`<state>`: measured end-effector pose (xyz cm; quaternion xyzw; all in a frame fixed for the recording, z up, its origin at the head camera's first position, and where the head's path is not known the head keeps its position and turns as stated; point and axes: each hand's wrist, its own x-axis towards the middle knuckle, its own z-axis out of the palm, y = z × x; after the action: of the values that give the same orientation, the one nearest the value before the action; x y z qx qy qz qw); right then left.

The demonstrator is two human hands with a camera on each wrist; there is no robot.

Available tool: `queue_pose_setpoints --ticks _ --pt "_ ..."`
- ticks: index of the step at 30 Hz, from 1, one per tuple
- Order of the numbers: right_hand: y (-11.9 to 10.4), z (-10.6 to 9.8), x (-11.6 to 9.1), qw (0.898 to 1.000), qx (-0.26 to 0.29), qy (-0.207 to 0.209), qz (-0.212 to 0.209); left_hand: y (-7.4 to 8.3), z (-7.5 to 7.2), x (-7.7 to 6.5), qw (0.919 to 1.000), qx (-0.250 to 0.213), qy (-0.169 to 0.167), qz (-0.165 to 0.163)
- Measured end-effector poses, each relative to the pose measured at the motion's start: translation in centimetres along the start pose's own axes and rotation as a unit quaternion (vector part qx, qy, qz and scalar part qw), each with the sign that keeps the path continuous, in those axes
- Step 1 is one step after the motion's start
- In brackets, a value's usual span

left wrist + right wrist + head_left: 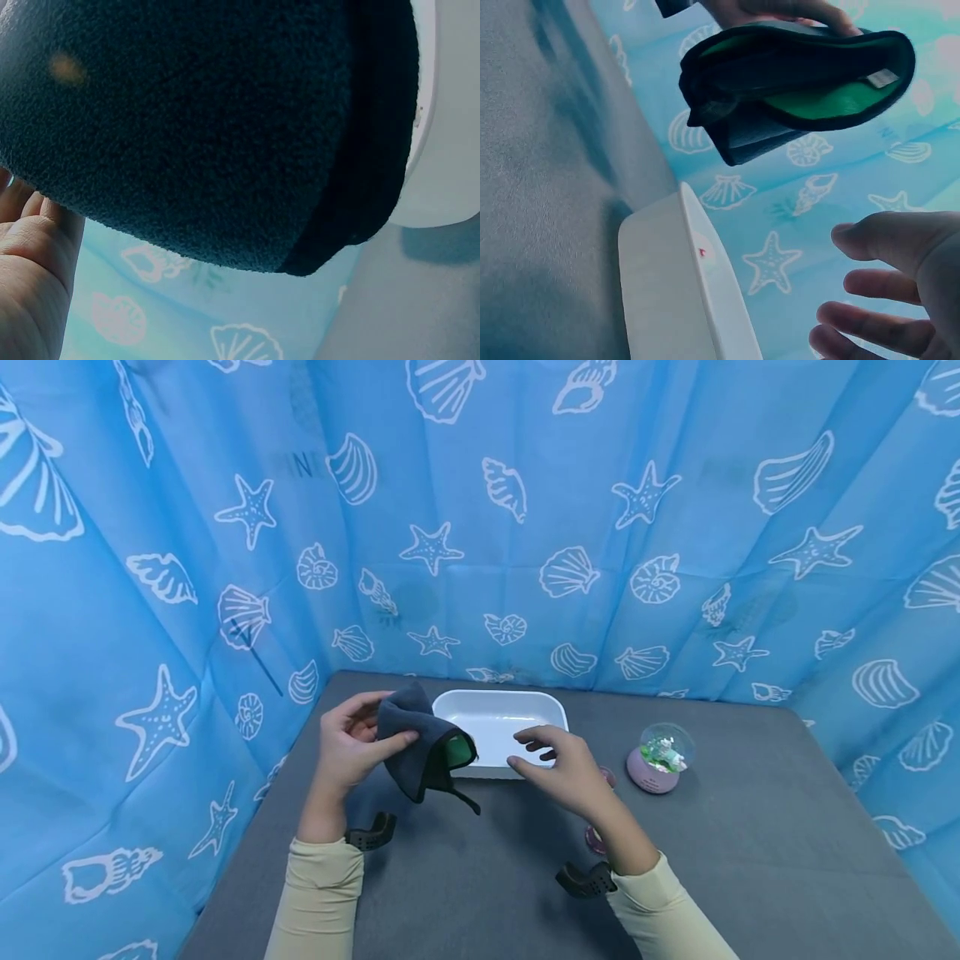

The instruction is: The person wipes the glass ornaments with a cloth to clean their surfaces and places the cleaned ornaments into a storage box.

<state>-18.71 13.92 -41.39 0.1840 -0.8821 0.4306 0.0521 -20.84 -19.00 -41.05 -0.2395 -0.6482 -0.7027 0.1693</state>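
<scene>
My left hand (351, 745) grips a dark grey fleecy cloth (408, 727), its thumb lying across the near face. Black binding edges the cloth, a thin black loop hangs from its lower side, and bright green shows inside its folded opening. A small white label is visible on that green lining in the right wrist view. The cloth (187, 135) fills most of the left wrist view. Over the right side of a white rectangular basin (491, 703), my right hand (558, 768) has its fingers spread and relaxed, holding nothing. The basin lies just right of the cloth.
On the right of the grey table (757, 810) stands a snow globe (662, 758) with a pink base. Pinkish objects (595, 840) are partly hidden behind my right forearm. A blue curtain (480, 527) with white shells surrounds the back and sides.
</scene>
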Motion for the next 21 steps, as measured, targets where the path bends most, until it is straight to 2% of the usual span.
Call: queue_pose_setpoints --ticks 10,21 --pt "1.0 -1.8 -2.6 0.999 0.0 0.037 -0.029 -0.3 0.8 -0.1 0.9999 0.008 -0.012 -0.007" --pt "2.3 -3.4 -5.3 0.999 -0.018 0.02 -0.028 0.0 1.1 0.0 0.9999 -0.004 -0.012 -0.003"
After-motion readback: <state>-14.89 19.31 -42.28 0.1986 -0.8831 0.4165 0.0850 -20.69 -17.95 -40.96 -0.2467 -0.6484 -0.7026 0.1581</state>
